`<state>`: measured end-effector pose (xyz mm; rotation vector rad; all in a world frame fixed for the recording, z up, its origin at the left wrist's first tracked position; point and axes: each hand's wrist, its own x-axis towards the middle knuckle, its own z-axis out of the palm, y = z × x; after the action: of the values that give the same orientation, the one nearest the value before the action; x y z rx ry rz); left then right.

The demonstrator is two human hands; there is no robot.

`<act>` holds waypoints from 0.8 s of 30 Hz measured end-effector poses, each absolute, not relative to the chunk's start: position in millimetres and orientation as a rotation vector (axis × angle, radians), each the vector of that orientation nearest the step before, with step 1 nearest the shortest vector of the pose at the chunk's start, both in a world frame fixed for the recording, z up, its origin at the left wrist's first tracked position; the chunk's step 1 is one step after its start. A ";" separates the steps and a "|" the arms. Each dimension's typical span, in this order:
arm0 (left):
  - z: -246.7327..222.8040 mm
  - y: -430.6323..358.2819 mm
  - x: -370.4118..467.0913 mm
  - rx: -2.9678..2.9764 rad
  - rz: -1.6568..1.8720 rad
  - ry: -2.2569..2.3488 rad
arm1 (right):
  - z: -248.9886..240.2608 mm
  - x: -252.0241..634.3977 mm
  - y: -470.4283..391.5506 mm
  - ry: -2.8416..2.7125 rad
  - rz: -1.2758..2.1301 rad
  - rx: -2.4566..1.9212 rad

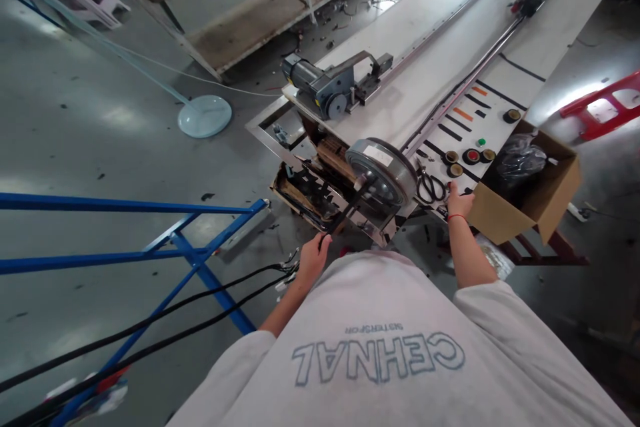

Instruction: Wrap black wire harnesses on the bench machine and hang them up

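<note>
My left hand [314, 255] is closed round a black cable [345, 215], which runs up to a grey wheel [383, 170] at the near end of the long bench. My right hand [459, 200] is at the bench's near edge, fingers curled; what they hold, if anything, I cannot make out. Black-handled scissors [430, 187] lie just left of it. Beyond it are several tape rolls, one of them with a red centre [472, 156]. Below my left hand, white connectors [287, 273] hang on cable ends.
An open cardboard box [505, 213] with clear plastic bags stands to the right. A motor [320, 85] is mounted on the long bench [400, 103]. Blue metal framing [195, 253] with black cables over it is on the left. A red stool [603, 103] is at far right.
</note>
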<state>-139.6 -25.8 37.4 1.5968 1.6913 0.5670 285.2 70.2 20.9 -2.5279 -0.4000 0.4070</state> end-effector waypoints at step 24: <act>44.5 49.9 -68.9 1.374 0.711 1.483 | 21.9 280.3 69.5 -0.394 0.354 -2.517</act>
<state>-68.9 49.9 44.5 1.3740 1.4831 0.7114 280.3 69.5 21.9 -2.5166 -0.3944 0.3543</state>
